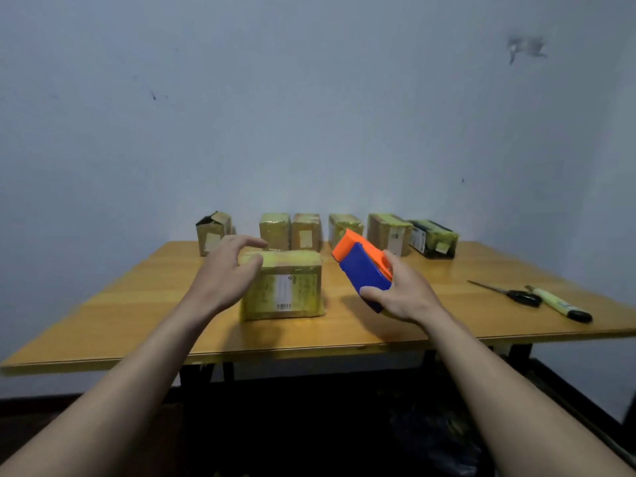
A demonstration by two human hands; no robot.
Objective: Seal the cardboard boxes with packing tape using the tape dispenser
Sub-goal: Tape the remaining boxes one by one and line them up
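Observation:
A cardboard box (pixel 285 287) wrapped in yellowish tape, with a white label on its front, stands in the middle of the wooden table (pixel 137 325). My left hand (pixel 229 270) hovers at the box's top left corner with its fingers spread and loosely bent; whether it touches the box is unclear. My right hand (pixel 402 292) grips a blue and orange tape dispenser (pixel 364 266), held tilted in the air just right of the box.
Several more taped boxes line the table's far edge against the wall, from an open-topped one (pixel 211 232) at the left to a dark one (pixel 433 237) at the right. Scissors (pixel 509 293) and a yellow-green marker (pixel 559 304) lie at the right.

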